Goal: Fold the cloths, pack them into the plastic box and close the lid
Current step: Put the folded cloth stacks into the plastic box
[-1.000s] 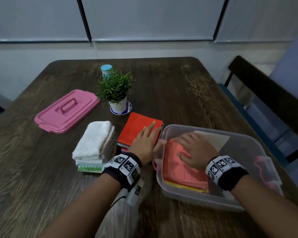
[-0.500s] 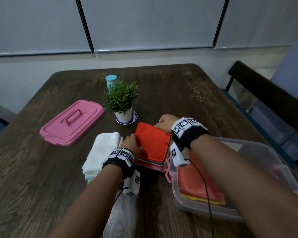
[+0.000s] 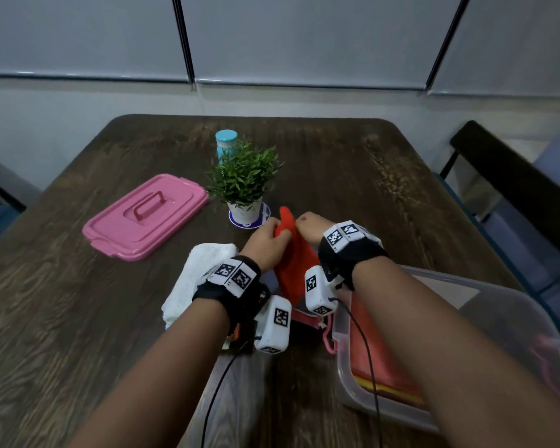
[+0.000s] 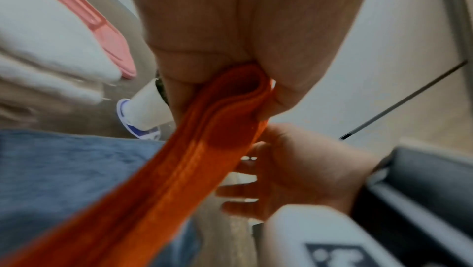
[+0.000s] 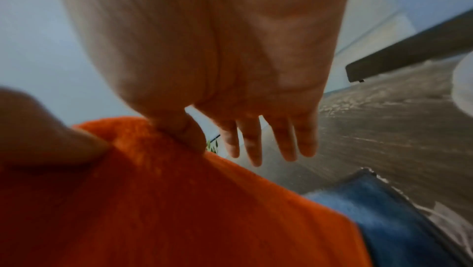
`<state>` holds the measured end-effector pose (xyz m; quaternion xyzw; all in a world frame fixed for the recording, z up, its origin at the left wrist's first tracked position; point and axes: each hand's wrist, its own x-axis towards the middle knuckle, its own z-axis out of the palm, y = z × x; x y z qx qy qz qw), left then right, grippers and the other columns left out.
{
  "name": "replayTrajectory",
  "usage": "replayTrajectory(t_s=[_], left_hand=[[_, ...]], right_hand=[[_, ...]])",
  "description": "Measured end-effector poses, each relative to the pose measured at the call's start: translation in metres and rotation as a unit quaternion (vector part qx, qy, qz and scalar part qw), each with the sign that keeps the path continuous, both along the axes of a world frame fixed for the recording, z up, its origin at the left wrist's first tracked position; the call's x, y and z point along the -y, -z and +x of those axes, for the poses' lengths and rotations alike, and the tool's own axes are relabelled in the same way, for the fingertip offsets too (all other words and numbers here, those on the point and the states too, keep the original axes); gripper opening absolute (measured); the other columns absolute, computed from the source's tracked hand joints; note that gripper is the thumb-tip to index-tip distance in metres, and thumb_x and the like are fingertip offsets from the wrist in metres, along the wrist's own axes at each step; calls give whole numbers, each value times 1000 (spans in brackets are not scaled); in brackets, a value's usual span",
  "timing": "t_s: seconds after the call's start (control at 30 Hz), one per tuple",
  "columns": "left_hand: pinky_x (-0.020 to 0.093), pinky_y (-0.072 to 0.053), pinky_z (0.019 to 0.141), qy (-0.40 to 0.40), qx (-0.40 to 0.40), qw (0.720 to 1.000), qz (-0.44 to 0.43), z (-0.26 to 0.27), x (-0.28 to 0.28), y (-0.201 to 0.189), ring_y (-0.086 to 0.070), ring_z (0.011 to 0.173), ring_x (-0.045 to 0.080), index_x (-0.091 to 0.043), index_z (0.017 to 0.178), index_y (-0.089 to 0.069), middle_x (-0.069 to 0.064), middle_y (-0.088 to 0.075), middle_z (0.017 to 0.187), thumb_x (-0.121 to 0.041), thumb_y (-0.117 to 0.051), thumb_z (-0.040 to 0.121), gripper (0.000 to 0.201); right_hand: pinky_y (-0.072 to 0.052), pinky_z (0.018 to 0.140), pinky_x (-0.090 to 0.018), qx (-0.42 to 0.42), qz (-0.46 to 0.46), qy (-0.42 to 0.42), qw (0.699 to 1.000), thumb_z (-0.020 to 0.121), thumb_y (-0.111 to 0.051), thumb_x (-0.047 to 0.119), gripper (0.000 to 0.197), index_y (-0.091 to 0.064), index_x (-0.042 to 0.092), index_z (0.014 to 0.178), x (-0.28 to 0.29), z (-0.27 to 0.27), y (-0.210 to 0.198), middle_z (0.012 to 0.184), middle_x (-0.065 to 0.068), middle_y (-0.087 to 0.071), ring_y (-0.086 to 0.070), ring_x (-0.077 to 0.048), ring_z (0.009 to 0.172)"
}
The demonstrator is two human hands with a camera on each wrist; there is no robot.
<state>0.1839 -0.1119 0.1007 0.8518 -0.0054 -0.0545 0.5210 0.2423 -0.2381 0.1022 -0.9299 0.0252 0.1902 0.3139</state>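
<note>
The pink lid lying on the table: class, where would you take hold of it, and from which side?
Best grip is probably the raised bar handle in the middle of the pink lid, reached from straight above. The lid lies flat, top side up, on the table with its rim against the wood, so the edges give little to hook, whereas the handle stands proud and centred, which should keep it level.

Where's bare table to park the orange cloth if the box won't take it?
Bare wood lies right of the potted plant, beyond the plastic box, and along the near-left edge below the pink lid. Between the white towel stack and the box it is crowded: both hands hold the orange cloth there.
</note>
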Motion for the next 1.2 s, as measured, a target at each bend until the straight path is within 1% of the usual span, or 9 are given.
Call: replayTrajectory(t_s=[0.13, 0.27, 0.37, 0.43, 0.63, 0.73, 0.93, 1.07, 1.2], left_hand=[[37, -37, 68, -64, -17, 971, -228, -6, 16, -42, -47, 71, 20, -19, 76, -48, 2, -49, 66, -30, -54, 71, 13], [43, -43, 83, -54, -50, 925, -372, -22, 25, -68, -51, 82, 24, -23, 71, -58, 4, -54, 75, -27, -61, 72, 5], [41, -49, 78, -23, -64, 909, -411, -43, 36, -73, -57, 75, 19, -19, 85, -51, 5, -56, 79, -13, -51, 89, 8], [33, -52, 63, 2, -59, 915, -399, -59, 43, -76, -60, 65, 10, -20, 92, -47, 1, -58, 78, -7, -47, 93, 13], [22, -51, 61, 104, 23, 973, -207, -84, 53, -55, -57, 67, 3, -27, 131, -33, -5, -57, 81, -7, -56, 94, 49], [25, -52, 82, 205, 91, 974, -25, -92, 61, -36, -59, 94, 6, -29, 140, -31, 5, -56, 123, -4, -57, 91, 61], [45, -33, 106, 278, 68, 920, 267, -112, 83, -12, -48, 120, 19, -40, 141, -38, -4, -49, 141, -31, -56, 93, 52], [53, -8, 110, 291, 83, 864, 403, -118, 89, -4, -22, 138, 20, -49, 140, -35, -9, -43, 144, -42, -52, 91, 52], [59, 8, 110, 307, 93, 825, 466, -116, 92, -1, -14, 142, 19, -49, 141, -34, -9, -39, 148, -43, -49, 93, 51]], right_hand=[[-39, 92, -28, -2, 134, 79, 988, 94, -33, 61, 69, -60, 5, 124, 28, -14, -25, 112, -13, -59, -57, -26, 107], [-42, 107, -45, -39, 312, 152, 937, 58, -51, 88, 108, -52, 16, 137, 57, -44, -41, 133, -13, -58, -59, -29, 118], [-52, 95, -46, -88, 477, 187, 854, 72, -71, 60, 81, -55, 8, 131, 77, -74, -54, 123, -17, -64, -66, -28, 106], [-59, 80, -39, -88, 502, 184, 840, 88, -64, 33, 50, -58, -1, 125, 95, -92, -61, 116, -21, -65, -71, -24, 89], [-56, 48, -27, -43, 345, 198, 917, 93, -57, 4, 27, -50, 7, 119, 155, -128, -69, 94, -11, -62, -59, -18, 74], [-52, 53, -34, -67, 215, 183, 957, 92, -55, 3, 34, -43, 18, 120, 180, -140, -54, 92, -6, -55, -57, -18, 72], [-56, 57, -38, -105, 105, 140, 979, 90, -57, -1, 19, -54, 14, 102, 206, -157, -20, 88, -13, -62, -63, -25, 72], [-55, 83, -56, -149, 97, 127, 976, 89, -60, 0, 10, -65, 3, 98, 210, -162, -3, 85, -16, -68, -66, -30, 76], [-59, 68, -48, -150, 92, 133, 975, 90, -58, -3, 7, -62, 1, 93, 206, -160, 8, 80, -17, -63, -63, -25, 65]])
